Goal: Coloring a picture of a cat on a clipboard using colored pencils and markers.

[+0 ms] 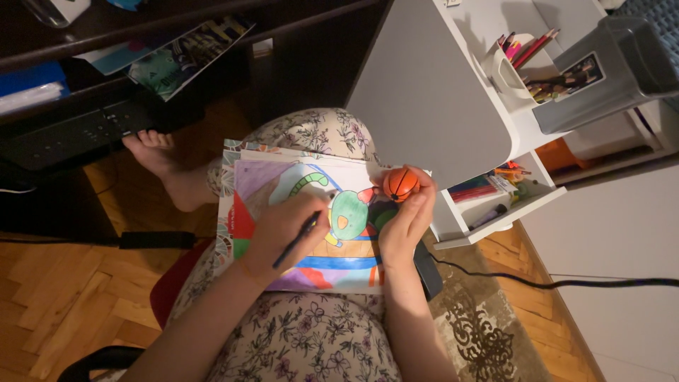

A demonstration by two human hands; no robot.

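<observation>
Hands (283, 230) curl: left grips pencil (297, 240), right ball (401, 183).

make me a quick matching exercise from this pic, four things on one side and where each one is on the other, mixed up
Things:
1. small orange ball
2. dark pencil
3. colouring page
4. cup of coloured pencils

Places:
a. on the person's lap
b. on top of the white shelf unit
c. at the fingertips of the right hand
d. in the left hand, tip on the paper

Pairs: 1-c, 2-d, 3-a, 4-b
</observation>
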